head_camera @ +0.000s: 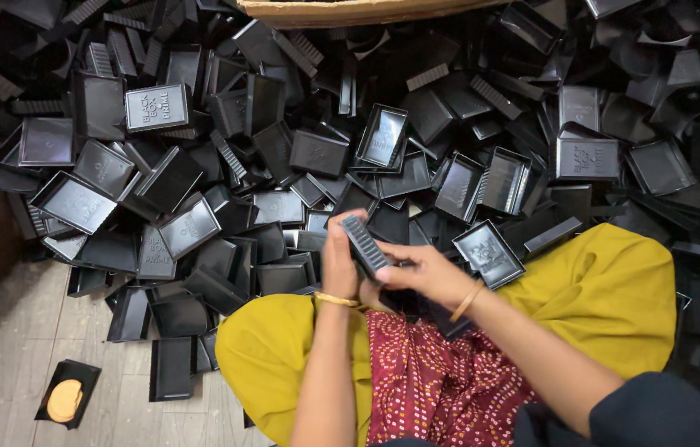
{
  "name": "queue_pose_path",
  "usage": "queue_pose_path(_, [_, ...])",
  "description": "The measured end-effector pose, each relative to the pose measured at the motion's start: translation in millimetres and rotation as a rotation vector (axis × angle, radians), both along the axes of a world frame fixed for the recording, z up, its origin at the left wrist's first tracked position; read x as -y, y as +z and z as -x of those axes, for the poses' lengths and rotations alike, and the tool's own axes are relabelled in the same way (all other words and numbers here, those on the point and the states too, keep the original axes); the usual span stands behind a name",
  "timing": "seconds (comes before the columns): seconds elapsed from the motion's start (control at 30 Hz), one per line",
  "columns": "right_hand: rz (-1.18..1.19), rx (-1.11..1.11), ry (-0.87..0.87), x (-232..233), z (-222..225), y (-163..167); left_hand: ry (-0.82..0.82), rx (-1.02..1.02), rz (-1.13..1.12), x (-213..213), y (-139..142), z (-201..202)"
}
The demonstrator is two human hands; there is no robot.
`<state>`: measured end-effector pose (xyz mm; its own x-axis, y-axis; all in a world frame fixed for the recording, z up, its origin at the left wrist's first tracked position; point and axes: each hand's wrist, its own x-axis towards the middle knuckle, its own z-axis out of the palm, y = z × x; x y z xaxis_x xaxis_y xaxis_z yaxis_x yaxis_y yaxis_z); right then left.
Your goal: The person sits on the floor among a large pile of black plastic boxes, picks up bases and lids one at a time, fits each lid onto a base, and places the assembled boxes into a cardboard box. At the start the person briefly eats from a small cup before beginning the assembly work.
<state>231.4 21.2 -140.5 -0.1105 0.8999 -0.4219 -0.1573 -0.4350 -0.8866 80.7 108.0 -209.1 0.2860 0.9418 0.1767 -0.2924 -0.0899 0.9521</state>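
Holding a black ribbed plastic piece (365,245) at frame centre, the left hand (340,263) wraps it from the left w/ fingers closed; the right hand (418,273) pinches its lower end, thumb on top. Piece's lower part hidden behind the right hand, so full shape can't be told. Behind: heap of black plastic trays (201,157), many overlapped, cut off at top & right edges. Cardboard box edge (350,12) cropped at top. Lower left: lone tray w/ round tan object (64,400), kind unclear.
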Motion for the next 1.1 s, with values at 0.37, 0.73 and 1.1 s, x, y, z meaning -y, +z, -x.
queue_pose_path(0.37, [-0.214, 0.813, -0.033, 0, 14, 47, 0.445, -0.456, -0.089, -14, 17, 11])
queue_pose_path(0.73, [-0.638, 0.218, -0.401, -138, -72, 56, 0.091, -1.39, 0.021, 12, 6, 18])
queue_pose_path(1.1, [-0.421, 0.877, -0.24, -43, -54, -64, 0.041, 0.365, 0.521, -6, -6, 26])
